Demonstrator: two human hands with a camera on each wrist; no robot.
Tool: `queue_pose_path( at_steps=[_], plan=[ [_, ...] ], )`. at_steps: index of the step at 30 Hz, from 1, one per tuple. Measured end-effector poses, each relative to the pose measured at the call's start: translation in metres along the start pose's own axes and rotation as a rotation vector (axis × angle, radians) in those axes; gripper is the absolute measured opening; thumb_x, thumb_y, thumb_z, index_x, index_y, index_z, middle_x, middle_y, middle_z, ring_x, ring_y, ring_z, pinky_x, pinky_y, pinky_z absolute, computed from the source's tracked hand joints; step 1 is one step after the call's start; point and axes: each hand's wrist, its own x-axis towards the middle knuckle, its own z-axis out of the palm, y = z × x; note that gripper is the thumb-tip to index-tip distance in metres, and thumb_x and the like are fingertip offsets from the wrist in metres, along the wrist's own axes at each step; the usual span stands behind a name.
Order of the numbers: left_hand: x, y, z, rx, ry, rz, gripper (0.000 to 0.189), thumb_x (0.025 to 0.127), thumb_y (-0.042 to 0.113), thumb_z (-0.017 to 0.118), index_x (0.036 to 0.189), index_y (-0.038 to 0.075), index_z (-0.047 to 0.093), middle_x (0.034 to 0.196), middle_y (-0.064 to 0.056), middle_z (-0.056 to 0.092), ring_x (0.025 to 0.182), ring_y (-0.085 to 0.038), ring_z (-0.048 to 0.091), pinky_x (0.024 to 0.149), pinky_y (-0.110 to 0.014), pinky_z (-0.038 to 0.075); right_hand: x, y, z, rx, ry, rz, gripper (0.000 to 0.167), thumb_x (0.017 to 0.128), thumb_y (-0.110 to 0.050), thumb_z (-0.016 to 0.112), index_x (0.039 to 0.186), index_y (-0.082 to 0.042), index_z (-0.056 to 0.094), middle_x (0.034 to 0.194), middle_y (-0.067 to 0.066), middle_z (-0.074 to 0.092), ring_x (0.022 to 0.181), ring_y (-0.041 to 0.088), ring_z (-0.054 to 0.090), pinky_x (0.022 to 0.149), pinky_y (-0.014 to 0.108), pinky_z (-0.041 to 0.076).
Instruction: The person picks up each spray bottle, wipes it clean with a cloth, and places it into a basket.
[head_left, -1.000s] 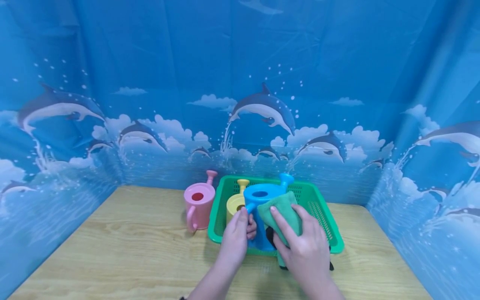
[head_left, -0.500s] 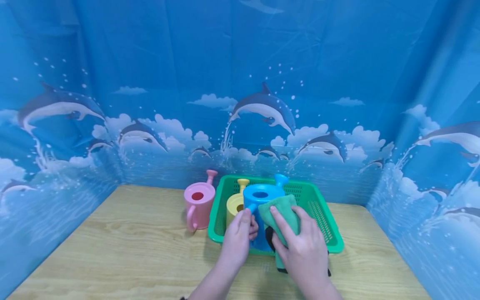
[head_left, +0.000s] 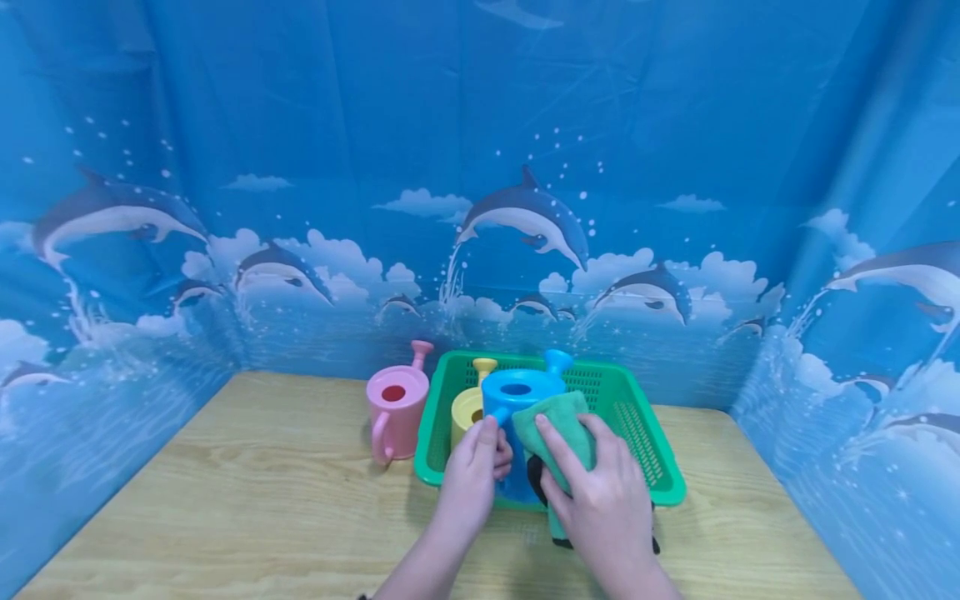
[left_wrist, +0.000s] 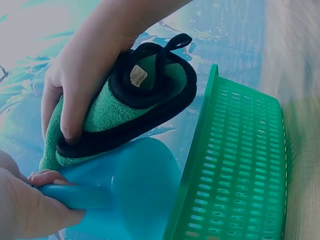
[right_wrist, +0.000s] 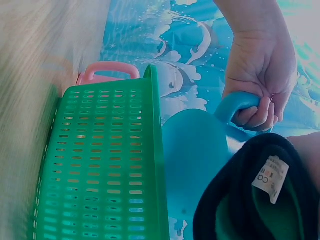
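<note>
My left hand (head_left: 472, 467) grips the handle of a blue watering can (head_left: 523, 385), its fingers curled round it, as the right wrist view also shows. The can is held above the front rim of a green basket (head_left: 669, 467). A folded green towel (head_left: 570, 425) with black edging is in my right hand (head_left: 607, 500), which presses it against the can's right side. In the left wrist view the towel (left_wrist: 115, 112) is bunched, with a loop and a white label at one end. A yellow watering can (head_left: 465, 406) stands inside the basket, partly hidden by the blue one.
Left of the basket, a pink watering can (head_left: 397, 412) stands on the wooden table (head_left: 247, 500). A blue curtain (head_left: 337, 167) printed with dolphins surrounds the table at the back and sides.
The blue watering can has turned slightly, its spout shifting left and a little down. My right hand and the towel have moved slightly left with it. The pink and yellow cans stay put.
</note>
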Motion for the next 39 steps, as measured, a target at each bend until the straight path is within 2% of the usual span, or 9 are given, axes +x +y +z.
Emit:
queue_pose_path(
  at_steps=[4,7,10,15,26,32,39],
  plan=[
    [0.001,0.0,0.0,-0.038,0.023,-0.006,0.043,0.105,0.038,0.033,0.089,0.001,0.048,0.071,-0.003,0.043,0.071,-0.015,0.048,0.071,-0.027,0.043,-0.001,0.0,-0.001,0.014,-0.023,-0.002,0.04,0.087,-0.03,0.057,0.126,-0.022,0.064,0.108,0.026,0.06,0.073,0.036,0.062,0.055,0.045,0.052],
    [0.002,0.001,0.0,-0.065,0.045,-0.003,0.041,0.106,0.035,0.034,0.087,0.001,0.047,0.069,-0.002,0.041,0.068,-0.013,0.046,0.068,-0.025,0.041,-0.002,-0.001,-0.002,0.021,-0.065,0.001,0.048,0.079,-0.027,0.068,0.126,-0.022,0.064,0.108,0.025,0.061,0.074,0.035,0.062,0.057,0.045,0.053],
    [0.003,0.001,0.0,-0.083,0.064,0.005,0.04,0.106,0.034,0.033,0.086,0.001,0.046,0.068,-0.002,0.04,0.067,-0.012,0.045,0.067,-0.023,0.041,-0.003,-0.002,-0.002,0.016,-0.086,-0.008,0.057,0.07,-0.024,0.076,0.126,-0.023,0.064,0.107,0.024,0.061,0.074,0.035,0.063,0.056,0.043,0.052],
    [0.004,0.0,-0.003,-0.092,0.08,0.0,0.041,0.106,0.038,0.032,0.088,0.003,0.046,0.069,-0.001,0.041,0.068,-0.013,0.046,0.069,-0.024,0.042,-0.003,-0.003,-0.001,0.015,-0.085,-0.039,0.065,0.062,-0.022,0.084,0.124,-0.023,0.065,0.103,0.023,0.062,0.074,0.034,0.063,0.055,0.042,0.053],
    [0.007,0.002,-0.01,-0.144,0.074,-0.051,0.039,0.105,0.042,0.029,0.092,0.008,0.043,0.071,0.0,0.04,0.07,-0.014,0.045,0.074,-0.027,0.041,-0.003,-0.006,-0.007,-0.023,-0.178,-0.076,0.06,0.059,-0.029,0.09,0.116,-0.026,0.07,0.102,0.021,0.065,0.074,0.03,0.064,0.053,0.036,0.053],
    [0.008,0.003,-0.01,-0.183,0.076,-0.064,0.036,0.106,0.039,0.029,0.092,0.008,0.042,0.071,0.0,0.039,0.069,-0.014,0.044,0.074,-0.026,0.041,-0.001,-0.009,-0.017,-0.041,-0.268,-0.102,0.055,0.06,-0.033,0.091,0.111,-0.026,0.073,0.102,0.016,0.064,0.072,0.025,0.063,0.054,0.033,0.054],
    [0.01,0.002,-0.011,-0.191,0.08,-0.073,0.036,0.106,0.038,0.027,0.091,0.009,0.041,0.071,0.0,0.038,0.069,-0.014,0.043,0.076,-0.026,0.041,0.001,-0.01,-0.023,-0.036,-0.364,-0.116,0.056,0.06,-0.035,0.09,0.113,-0.027,0.072,0.105,0.013,0.064,0.073,0.022,0.062,0.054,0.03,0.052]
  ],
)
